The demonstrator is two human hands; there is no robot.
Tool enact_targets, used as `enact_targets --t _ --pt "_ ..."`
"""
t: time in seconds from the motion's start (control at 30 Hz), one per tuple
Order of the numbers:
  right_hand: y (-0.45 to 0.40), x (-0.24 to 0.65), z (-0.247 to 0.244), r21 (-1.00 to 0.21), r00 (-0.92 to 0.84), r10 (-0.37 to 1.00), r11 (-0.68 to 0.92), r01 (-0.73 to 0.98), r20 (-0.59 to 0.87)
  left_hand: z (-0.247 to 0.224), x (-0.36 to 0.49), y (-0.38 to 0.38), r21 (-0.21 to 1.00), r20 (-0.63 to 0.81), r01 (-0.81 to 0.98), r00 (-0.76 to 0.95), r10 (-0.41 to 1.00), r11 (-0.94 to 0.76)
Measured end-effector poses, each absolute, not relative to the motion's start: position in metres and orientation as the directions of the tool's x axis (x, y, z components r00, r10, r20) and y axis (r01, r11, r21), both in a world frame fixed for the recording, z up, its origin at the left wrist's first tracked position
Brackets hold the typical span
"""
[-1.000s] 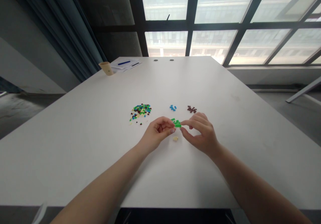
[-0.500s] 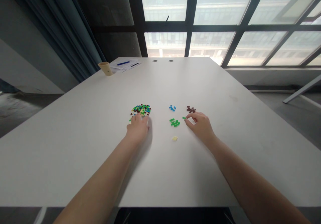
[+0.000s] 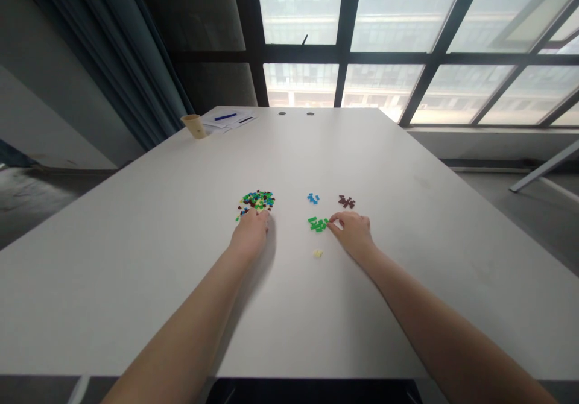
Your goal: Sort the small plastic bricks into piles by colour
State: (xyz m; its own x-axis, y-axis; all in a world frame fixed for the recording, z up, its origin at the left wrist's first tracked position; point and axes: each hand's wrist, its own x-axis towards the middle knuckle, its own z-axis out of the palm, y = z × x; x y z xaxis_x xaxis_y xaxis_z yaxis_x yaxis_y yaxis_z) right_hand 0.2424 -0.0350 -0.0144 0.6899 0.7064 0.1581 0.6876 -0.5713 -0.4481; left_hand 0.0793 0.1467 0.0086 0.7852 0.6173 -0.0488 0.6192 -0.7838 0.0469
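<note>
A heap of small mixed-colour pieces [image 3: 257, 199] lies left of centre on the white table. My left hand [image 3: 252, 229] rests at its near edge, fingers bent together; what they hold, if anything, is hidden. My right hand [image 3: 353, 230] pinches a small green piece [image 3: 327, 220] between thumb and finger, at the right edge of the green pile [image 3: 317, 225]. Behind the green pile sits a small group of blue pieces [image 3: 313, 198]. Dark brown pieces [image 3: 347, 201] lie just beyond my right hand. A few pale yellow pieces [image 3: 318, 253] are nearer to me.
On the white table [image 3: 289, 313], a tan cup [image 3: 194, 126] stands at the far left edge. Beside it lie papers [image 3: 234, 120] with a blue pen [image 3: 225, 116]. Windows rise behind the table, and a dark curtain hangs at the left.
My right hand has moved slightly left and nearer, bringing its green piece to the green pile. My left hand's fingers have drawn closer together at the mixed heap. The view has tilted slightly.
</note>
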Motion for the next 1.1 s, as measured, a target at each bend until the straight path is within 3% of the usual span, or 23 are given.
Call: enact_targets --t 0.23,0.5,0.77,0.83,0.93,1.0,1.1 --pt "-0.037 0.240 -0.013 -0.455 0.673 0.725 -0.556 0.695 0.143 0.003 0.087 0.154 0.197 0.009 0.586 0.800 0.599 -0.786" --pt "-0.041 0.236 -0.006 -0.506 0.670 0.703 -0.499 0.704 0.240 0.006 0.090 0.151 0.216 0.069 0.583 0.791 0.608 -0.783" --pt "-0.056 0.249 0.015 -0.588 0.699 0.515 -0.392 0.707 0.497 0.016 0.091 0.134 0.569 0.130 0.345 0.858 0.497 -0.746" --pt "-0.058 0.251 0.019 -0.614 0.684 0.483 -0.324 0.719 0.546 0.021 0.092 0.124 0.737 0.096 0.249 0.881 0.463 -0.628" --pt "-0.059 0.246 0.025 -0.591 0.602 0.491 -0.200 0.782 0.630 0.028 0.095 0.106 0.963 -0.011 0.119 0.913 0.407 -0.241" --pt "-0.059 0.238 0.028 -0.546 0.514 0.525 -0.108 0.830 0.678 0.031 0.096 0.095 0.994 -0.110 0.096 0.916 0.385 0.056" --pt "-0.058 0.224 0.031 -0.478 0.372 0.593 0.025 0.878 0.714 0.034 0.097 0.084 0.922 -0.256 0.123 0.904 0.342 0.366"
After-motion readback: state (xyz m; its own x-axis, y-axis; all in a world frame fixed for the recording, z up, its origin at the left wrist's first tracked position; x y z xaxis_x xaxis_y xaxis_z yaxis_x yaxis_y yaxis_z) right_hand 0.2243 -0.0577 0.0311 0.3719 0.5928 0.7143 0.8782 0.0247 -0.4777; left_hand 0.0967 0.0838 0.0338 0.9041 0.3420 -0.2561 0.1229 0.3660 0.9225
